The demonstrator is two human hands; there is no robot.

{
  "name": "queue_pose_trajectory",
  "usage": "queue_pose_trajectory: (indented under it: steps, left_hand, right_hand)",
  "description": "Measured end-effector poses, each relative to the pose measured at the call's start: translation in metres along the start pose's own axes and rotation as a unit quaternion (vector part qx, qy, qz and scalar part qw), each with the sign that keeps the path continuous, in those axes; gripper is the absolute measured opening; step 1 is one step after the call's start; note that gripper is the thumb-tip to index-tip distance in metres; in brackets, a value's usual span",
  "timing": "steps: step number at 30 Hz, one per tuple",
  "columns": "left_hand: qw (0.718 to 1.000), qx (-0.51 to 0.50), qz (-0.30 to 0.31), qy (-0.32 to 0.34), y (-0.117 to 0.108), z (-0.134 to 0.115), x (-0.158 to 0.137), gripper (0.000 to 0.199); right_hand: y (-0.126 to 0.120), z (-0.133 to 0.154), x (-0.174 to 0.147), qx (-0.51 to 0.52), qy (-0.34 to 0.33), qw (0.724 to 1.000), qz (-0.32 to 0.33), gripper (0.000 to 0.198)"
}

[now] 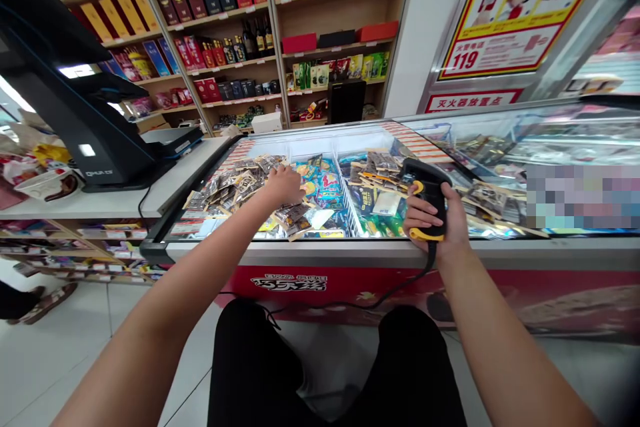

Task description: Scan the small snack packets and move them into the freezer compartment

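Under the left grip [286, 185] lie packets [246, 183], its hold unclear; the right grip [453, 221] clasps a scanner [434, 193].

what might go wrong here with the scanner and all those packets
The scanner's cord hangs slack across the front of the chest freezer, near the person's knees, so it could snag on a leg.

The packets by the left grip lie in a loose, overlapping heap, so disturbing one might make others slide.

The right grip holds the scanner up at the freezer's front edge; a slip could drop it onto the goods or floor.
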State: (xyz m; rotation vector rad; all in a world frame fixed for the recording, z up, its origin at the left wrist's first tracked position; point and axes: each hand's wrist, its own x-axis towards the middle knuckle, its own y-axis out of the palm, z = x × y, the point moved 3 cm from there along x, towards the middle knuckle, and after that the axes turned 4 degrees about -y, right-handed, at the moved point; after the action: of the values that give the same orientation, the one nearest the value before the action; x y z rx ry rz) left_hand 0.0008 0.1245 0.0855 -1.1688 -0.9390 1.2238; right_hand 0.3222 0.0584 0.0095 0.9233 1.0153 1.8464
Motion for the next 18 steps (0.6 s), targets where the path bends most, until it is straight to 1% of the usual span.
queue_pose_trajectory:
  steps: [1,3,6,9,11,14,16,18]
  left_hand:
    - [1.0,0.006,0.018,0.007,-0.001,0.01,-0.004,0.059]
    - [0.999,0.008,0.046,0.027,-0.002,0.022,-0.01,0.061]
    - [0.997,0.017,0.059,0.044,-0.001,0.027,-0.013,0.058]
    - [0.996,0.022,0.064,0.053,0.001,0.027,-0.007,0.055]
    - [0.997,0.007,0.049,0.065,0.001,0.029,-0.002,0.057]
    - [0.996,-0.044,0.011,0.078,-0.001,0.03,0.008,0.059]
    - [0.993,-0.089,-0.018,0.071,-0.002,0.029,0.013,0.054]
    - [0.988,-0.135,-0.059,0.046,-0.004,0.025,0.016,0.046]
  right_hand:
    - [0.0,0.0,0.0,0.001,-0.001,1.0,-0.002,0.026]
    - [0.001,-0.001,0.0,0.011,0.002,1.0,-0.008,0.028]
    - [0.002,-0.003,-0.002,0.033,0.009,0.999,-0.013,0.031]
    - [0.002,-0.003,-0.003,0.05,0.011,0.999,-0.016,0.034]
    - [0.0,-0.002,-0.002,0.055,0.011,0.998,-0.014,0.033]
    - [-0.003,-0.001,0.0,0.053,0.018,0.998,0.0,0.026]
    - [-0.004,0.0,0.001,0.046,0.022,0.999,0.005,0.027]
    - [-0.003,0.0,0.001,0.038,0.022,0.999,0.002,0.026]
